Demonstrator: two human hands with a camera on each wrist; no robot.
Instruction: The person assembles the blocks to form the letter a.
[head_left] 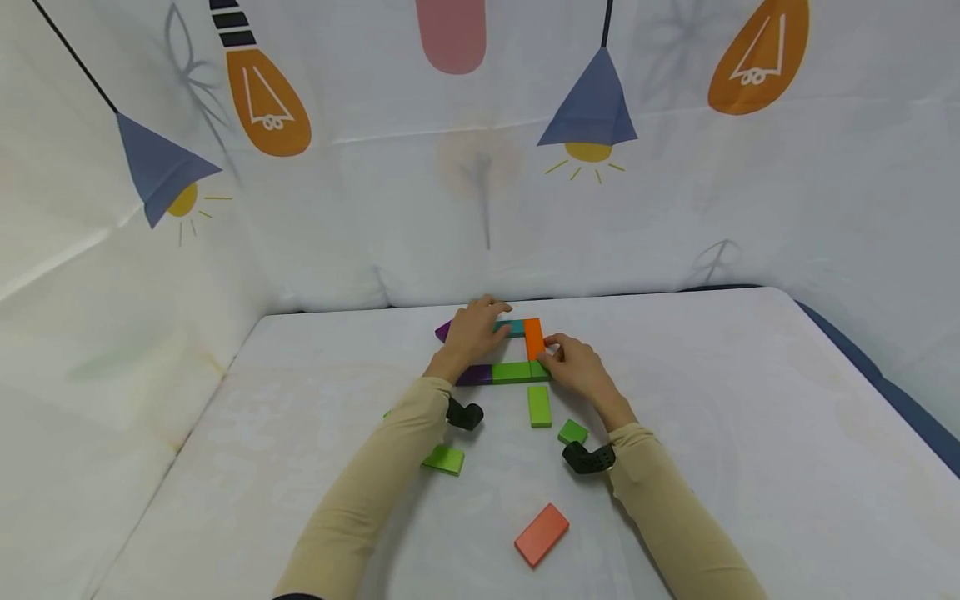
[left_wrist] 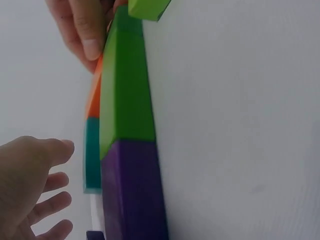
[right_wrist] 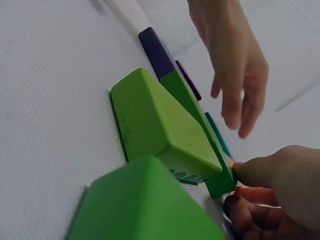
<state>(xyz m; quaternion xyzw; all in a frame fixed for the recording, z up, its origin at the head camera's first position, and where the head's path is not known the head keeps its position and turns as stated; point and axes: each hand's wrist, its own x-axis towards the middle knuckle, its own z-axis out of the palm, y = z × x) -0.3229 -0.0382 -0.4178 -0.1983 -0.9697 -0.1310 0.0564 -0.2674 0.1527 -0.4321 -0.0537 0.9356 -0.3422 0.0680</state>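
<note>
Blocks form an open outline at the table's far side. Its near row has a purple block [head_left: 475, 375], a long green block [head_left: 512, 372] and a small green block [head_left: 539, 371]. An orange block [head_left: 534, 337] joins this row to a teal block [head_left: 516, 328]; another purple block [head_left: 442, 332] shows at far left, partly hidden. My left hand [head_left: 475, 329] hovers over the left part, fingers spread and holding nothing in the left wrist view. At the right corner, my right hand [right_wrist: 285, 195] touches the small green block and the orange block; whether it pinches either is unclear.
Nearer me lie a light green block [head_left: 539, 407], a small green block [head_left: 573, 432], another green block [head_left: 446, 459] and a salmon block [head_left: 542, 535]. A white wall sheet [head_left: 360, 217] with printed lamps rises behind the table [head_left: 712, 400].
</note>
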